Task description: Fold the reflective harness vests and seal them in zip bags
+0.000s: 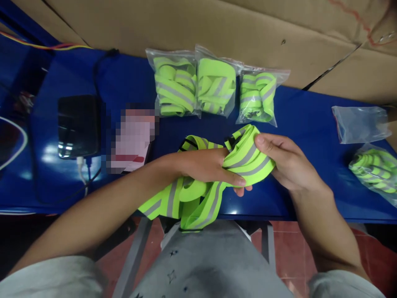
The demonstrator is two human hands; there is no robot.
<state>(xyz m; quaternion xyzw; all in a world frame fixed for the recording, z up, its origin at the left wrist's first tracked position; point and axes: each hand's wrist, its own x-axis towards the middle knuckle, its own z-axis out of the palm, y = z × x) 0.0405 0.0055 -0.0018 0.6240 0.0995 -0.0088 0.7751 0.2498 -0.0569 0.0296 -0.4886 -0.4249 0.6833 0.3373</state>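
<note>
Both my hands hold a bunched neon-yellow reflective strap point(248, 159) with grey stripes, above the front of the blue table. My left hand point(214, 165) grips its left side, thumb on top and fingertips showing underneath. From the right, my right hand point(283, 159) pinches the folded layers between thumb and fingers. More of the strap point(201, 207) lies loose in loops under my left forearm and hangs at the table's edge. Part of it is hidden by my left hand and wrist.
Three clear zip bags of folded yellow straps point(176, 89) stand along the back. At right lie a flat clear bag point(361, 124) and another filled bag point(375, 167). A black box with cables point(79, 126) and a blurred pink item point(133, 140) are at left. Cardboard point(186, 25) backs the blue table point(304, 120).
</note>
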